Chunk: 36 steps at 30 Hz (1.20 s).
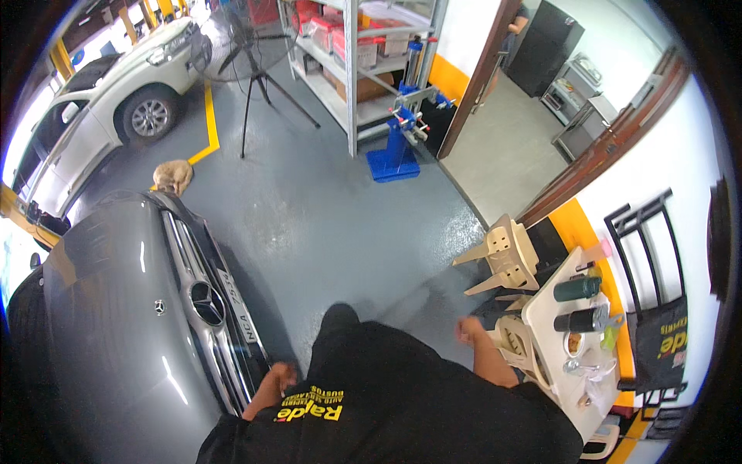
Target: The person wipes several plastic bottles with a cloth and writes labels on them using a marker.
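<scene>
My left hand (280,377) hangs beside the front bumper of a grey car (108,309), near its chrome grille (185,255); its fingers are curled, and what they hold, if anything, is too small to make out. My right hand (470,331) is out to the right, near a cream plastic chair (510,340), with loosely curled fingers and no clear object in them. My black top fills the lower middle.
Right: a table (541,313) with bottles and food, another chair (502,255), a black rack (645,255). Ahead: blue press (394,162), shelving (352,116), stand fan (255,85), doorway with a partly visible person (516,23). Left: white car (100,100), beige cloth-like bundle (174,176).
</scene>
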Each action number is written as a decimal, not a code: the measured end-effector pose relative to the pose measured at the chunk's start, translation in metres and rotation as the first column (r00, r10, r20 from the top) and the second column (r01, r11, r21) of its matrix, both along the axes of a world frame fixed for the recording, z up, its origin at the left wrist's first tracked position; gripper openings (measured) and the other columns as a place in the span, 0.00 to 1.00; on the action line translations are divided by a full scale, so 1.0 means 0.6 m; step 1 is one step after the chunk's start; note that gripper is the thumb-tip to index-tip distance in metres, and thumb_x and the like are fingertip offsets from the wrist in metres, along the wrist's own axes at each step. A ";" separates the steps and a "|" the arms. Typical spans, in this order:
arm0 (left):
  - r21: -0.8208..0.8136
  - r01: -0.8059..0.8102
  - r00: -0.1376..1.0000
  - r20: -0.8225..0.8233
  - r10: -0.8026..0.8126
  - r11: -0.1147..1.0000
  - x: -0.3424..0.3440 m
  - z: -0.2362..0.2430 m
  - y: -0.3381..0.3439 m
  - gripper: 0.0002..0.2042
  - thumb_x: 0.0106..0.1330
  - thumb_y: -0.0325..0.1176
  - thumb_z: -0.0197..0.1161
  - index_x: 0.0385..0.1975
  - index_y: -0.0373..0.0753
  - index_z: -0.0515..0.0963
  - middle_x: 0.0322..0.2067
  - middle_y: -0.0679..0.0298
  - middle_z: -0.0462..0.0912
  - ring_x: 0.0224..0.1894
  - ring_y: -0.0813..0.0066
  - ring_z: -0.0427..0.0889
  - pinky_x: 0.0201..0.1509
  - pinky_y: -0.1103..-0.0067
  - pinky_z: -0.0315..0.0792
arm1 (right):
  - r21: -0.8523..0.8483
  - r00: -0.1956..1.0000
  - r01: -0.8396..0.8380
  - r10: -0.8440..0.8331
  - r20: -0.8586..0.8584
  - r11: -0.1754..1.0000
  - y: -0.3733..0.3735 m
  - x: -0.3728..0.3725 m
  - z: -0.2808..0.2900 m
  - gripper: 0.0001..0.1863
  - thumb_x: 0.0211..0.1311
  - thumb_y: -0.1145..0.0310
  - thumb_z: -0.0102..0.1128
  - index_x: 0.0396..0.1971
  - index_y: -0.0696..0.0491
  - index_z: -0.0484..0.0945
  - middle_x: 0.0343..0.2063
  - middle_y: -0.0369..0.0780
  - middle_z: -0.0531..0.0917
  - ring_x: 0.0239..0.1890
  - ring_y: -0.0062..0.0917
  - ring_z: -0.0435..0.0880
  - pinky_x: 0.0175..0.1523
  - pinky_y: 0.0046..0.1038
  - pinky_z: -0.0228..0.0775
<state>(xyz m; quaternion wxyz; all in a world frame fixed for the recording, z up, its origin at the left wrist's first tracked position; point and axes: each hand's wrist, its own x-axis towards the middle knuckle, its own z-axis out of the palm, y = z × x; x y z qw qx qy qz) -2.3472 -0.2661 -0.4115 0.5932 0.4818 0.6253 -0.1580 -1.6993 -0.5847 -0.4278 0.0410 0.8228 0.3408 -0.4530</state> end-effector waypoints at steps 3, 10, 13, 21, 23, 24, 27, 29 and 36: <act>0.005 -0.372 0.928 0.011 0.372 0.928 0.130 0.013 0.119 0.13 0.72 0.40 0.51 0.40 0.41 0.81 0.35 0.65 0.87 0.25 0.72 0.83 0.28 0.72 0.74 | 0.153 0.537 0.832 -0.708 -0.459 0.532 0.272 0.055 0.119 0.09 0.69 0.60 0.53 0.39 0.45 0.81 0.29 0.34 0.82 0.27 0.22 0.80 0.31 0.29 0.75; 0.615 0.034 0.973 0.160 -0.167 0.788 0.495 -0.086 0.642 0.14 0.68 0.40 0.60 0.39 0.34 0.82 0.34 0.56 0.87 0.36 0.60 0.85 0.41 0.66 0.78 | 0.272 0.538 0.837 -0.628 -0.562 0.475 0.521 0.214 0.131 0.10 0.71 0.58 0.51 0.40 0.44 0.79 0.30 0.31 0.81 0.28 0.20 0.80 0.31 0.27 0.72; 0.779 -0.011 0.870 0.317 -0.378 0.626 0.863 0.106 0.853 0.16 0.70 0.46 0.59 0.39 0.37 0.81 0.33 0.55 0.86 0.36 0.59 0.84 0.43 0.65 0.75 | 0.079 0.719 0.658 -0.593 -0.363 0.749 0.379 0.226 0.011 0.11 0.69 0.60 0.52 0.30 0.46 0.80 0.24 0.34 0.80 0.26 0.22 0.80 0.30 0.30 0.72; 0.901 -0.249 0.514 0.434 -0.740 0.356 1.542 0.533 1.224 0.16 0.70 0.44 0.59 0.45 0.37 0.81 0.40 0.51 0.86 0.45 0.55 0.85 0.50 0.67 0.76 | -0.621 -0.606 0.779 -0.353 -0.713 -0.084 0.081 0.191 -0.075 0.17 0.76 0.55 0.45 0.51 0.45 0.79 0.46 0.39 0.84 0.49 0.32 0.82 0.44 0.35 0.77; 0.984 -0.168 0.639 0.148 -0.755 0.051 1.688 0.725 1.207 0.16 0.68 0.45 0.60 0.45 0.39 0.82 0.41 0.51 0.86 0.45 0.53 0.85 0.51 0.65 0.76 | -0.277 0.000 0.948 -0.871 -0.491 0.156 0.325 0.217 -0.097 0.16 0.75 0.56 0.45 0.47 0.46 0.79 0.42 0.39 0.83 0.44 0.31 0.81 0.41 0.34 0.76; 0.981 -0.195 0.663 0.127 -0.738 -0.006 1.743 0.748 1.245 0.16 0.67 0.45 0.59 0.44 0.39 0.83 0.41 0.52 0.87 0.46 0.53 0.85 0.51 0.64 0.76 | -0.261 0.008 0.953 -0.876 -0.483 0.153 0.356 0.267 -0.078 0.15 0.75 0.56 0.45 0.46 0.47 0.79 0.40 0.39 0.83 0.42 0.31 0.81 0.40 0.34 0.76; 0.980 -0.192 0.753 0.111 -0.648 -0.055 1.911 0.762 1.351 0.16 0.66 0.44 0.58 0.44 0.40 0.83 0.42 0.51 0.87 0.47 0.51 0.85 0.52 0.63 0.77 | -0.231 -0.029 0.968 -0.873 -0.487 0.097 0.393 0.391 -0.033 0.15 0.75 0.58 0.45 0.41 0.48 0.79 0.34 0.39 0.82 0.35 0.30 0.80 0.35 0.33 0.74; 0.987 -0.136 0.837 0.071 -0.542 -0.081 2.023 0.747 1.417 0.15 0.66 0.41 0.55 0.42 0.40 0.84 0.42 0.49 0.86 0.48 0.49 0.85 0.53 0.62 0.78 | -0.213 -0.072 0.976 -0.865 -0.497 0.041 0.404 0.461 -0.013 0.15 0.74 0.58 0.44 0.38 0.49 0.79 0.31 0.38 0.81 0.31 0.29 0.79 0.32 0.33 0.74; 0.438 0.549 0.590 -0.807 -0.042 -0.712 2.060 0.744 1.871 0.18 0.71 0.45 0.51 0.52 0.44 0.81 0.51 0.53 0.84 0.50 0.53 0.85 0.54 0.59 0.78 | 0.110 0.134 0.990 -0.862 -0.489 0.091 0.479 0.766 0.067 0.18 0.71 0.63 0.43 0.27 0.52 0.81 0.21 0.38 0.81 0.18 0.26 0.78 0.23 0.31 0.71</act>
